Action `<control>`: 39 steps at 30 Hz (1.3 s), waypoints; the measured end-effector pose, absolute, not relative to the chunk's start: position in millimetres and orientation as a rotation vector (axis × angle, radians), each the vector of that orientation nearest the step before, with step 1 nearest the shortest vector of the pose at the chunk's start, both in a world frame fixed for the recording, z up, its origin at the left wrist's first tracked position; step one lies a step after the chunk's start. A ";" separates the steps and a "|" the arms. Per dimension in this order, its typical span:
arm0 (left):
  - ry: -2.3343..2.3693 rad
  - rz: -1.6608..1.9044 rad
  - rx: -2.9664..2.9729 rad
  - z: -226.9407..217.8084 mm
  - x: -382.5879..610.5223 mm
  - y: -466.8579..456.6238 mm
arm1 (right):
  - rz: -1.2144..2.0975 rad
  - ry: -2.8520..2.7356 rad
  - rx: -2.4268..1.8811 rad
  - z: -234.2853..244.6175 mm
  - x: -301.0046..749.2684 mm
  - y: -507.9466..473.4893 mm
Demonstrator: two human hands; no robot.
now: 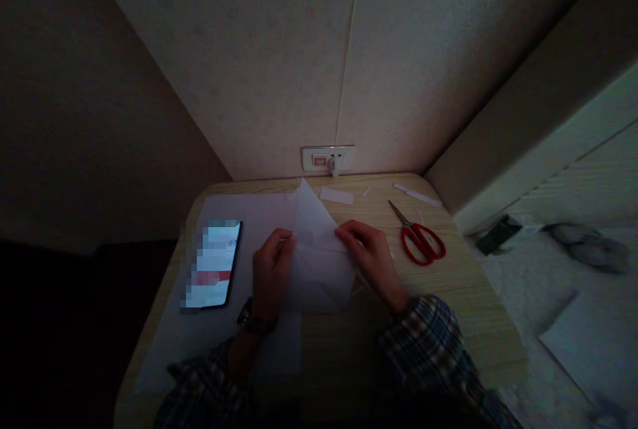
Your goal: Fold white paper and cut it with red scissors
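Note:
A folded sheet of white paper (pixel 319 276) is held above the small wooden table, with its pointed top toward the wall. My left hand (pixel 272 266) pinches its left edge between thumb and fingers. On the opposite edge, my right hand (pixel 371 256) grips the paper the same way, fingers bent. A crease runs across the paper between the two hands. Under and left of it lies a larger white sheet (pixel 279 349). On that sheet, left of my left hand, rests a phone (pixel 214 263) with its screen lit.
Red-handled scissors (pixel 421 243) lie right of my right hand. Paper scraps (pixel 336 196) and a thin strip (pixel 417 194) are along the back of the wooden table (pixel 463 323). A wall socket (pixel 327 159) with a plug sits behind. Cable and papers lie lower right.

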State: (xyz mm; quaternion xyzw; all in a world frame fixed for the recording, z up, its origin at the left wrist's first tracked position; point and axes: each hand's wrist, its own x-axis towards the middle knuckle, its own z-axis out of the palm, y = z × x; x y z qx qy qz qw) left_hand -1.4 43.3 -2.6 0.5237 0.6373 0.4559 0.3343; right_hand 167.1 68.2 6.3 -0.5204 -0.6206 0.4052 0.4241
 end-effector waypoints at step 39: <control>1.352 1.384 1.560 137.0 -15.3 -50.4 | 1.010 -1.640 -1.014 142.1 179.5 -28.1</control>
